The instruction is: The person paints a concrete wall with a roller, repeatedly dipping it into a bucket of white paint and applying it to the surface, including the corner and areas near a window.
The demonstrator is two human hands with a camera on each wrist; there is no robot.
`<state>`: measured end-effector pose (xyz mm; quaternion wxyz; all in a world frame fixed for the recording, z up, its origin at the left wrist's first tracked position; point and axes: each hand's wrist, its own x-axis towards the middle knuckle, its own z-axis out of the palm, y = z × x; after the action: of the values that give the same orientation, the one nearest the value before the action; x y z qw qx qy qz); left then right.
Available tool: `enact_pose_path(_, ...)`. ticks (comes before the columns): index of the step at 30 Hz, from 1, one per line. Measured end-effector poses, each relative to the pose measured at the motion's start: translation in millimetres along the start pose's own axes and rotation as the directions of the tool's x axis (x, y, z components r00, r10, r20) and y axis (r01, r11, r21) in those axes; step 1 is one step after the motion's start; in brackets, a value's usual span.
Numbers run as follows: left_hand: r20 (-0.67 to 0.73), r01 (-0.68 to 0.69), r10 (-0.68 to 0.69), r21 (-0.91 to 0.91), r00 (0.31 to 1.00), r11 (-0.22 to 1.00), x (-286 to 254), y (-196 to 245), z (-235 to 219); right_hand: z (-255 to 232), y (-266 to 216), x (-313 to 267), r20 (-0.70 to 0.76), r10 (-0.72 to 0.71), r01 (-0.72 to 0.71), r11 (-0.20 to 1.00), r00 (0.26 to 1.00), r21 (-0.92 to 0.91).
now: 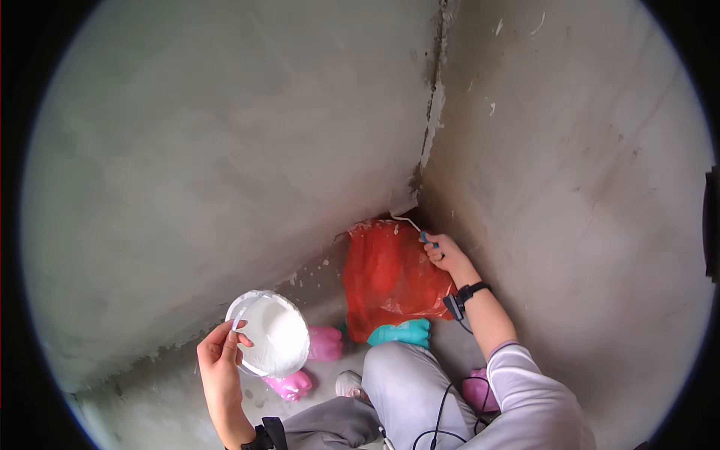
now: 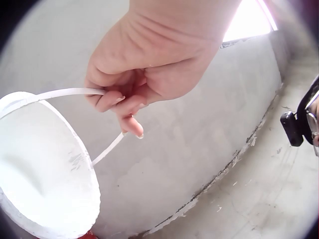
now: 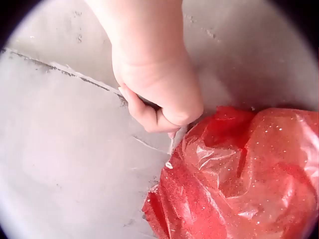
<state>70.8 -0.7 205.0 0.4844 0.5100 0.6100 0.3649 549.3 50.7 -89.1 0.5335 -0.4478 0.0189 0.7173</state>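
Note:
My left hand (image 1: 223, 360) (image 2: 149, 59) holds the thin white handle (image 2: 70, 92) of a white bucket (image 1: 276, 337) (image 2: 45, 169), which hangs tilted with white paint or a similar coating inside. My right hand (image 1: 448, 255) (image 3: 159, 94) grips the blue handle (image 1: 427, 240) of a small roller. Its roller head (image 1: 403, 204) lies against the wall low in the corner, just above a red plastic bag (image 1: 386, 270) (image 3: 239, 179). In the right wrist view the roller head is hidden; only part of its metal rod (image 3: 173, 143) shows beneath the fingers.
Two grey walls (image 1: 225, 150) (image 1: 570, 172) meet at a rough corner seam (image 1: 433, 97). Pink bottle-like objects (image 1: 325, 343) (image 1: 289, 385) (image 1: 478, 390) and a teal one (image 1: 401, 333) lie on the floor around the legs. A black cable (image 1: 441, 412) crosses the lap.

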Motion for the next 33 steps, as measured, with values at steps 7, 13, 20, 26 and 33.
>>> enact_pose_path(7,-0.033,-0.02,0.02,-0.005,0.999,1.0,-4.7,8.3,0.7,52.5,3.3,-13.7,-0.142,-0.157,0.13,0.975,0.977,-0.178)
enact_pose_path(13,-0.079,-0.01,0.013,0.034,0.997,0.999,-6.6,6.0,-14.6,77.3,-23.4,-63.2,-0.047,-0.189,0.17,0.947,0.981,-0.272)
enact_pose_path(20,-0.039,-0.081,0.077,-0.122,0.996,0.989,-1.5,-18.0,-5.1,112.8,-24.7,-144.1,0.028,-0.345,0.338,0.896,0.938,-0.287)
enact_pose_path(26,-0.096,-0.049,0.031,-0.188,0.995,0.981,1.1,-43.0,-12.2,103.7,3.0,-71.3,-0.071,-0.318,0.267,0.881,0.946,-0.392)
enact_pose_path(33,-0.132,-0.004,0.001,-0.016,0.991,1.0,-16.5,19.0,19.3,88.2,32.3,-59.7,-0.126,-0.463,0.284,0.712,0.877,-0.642)
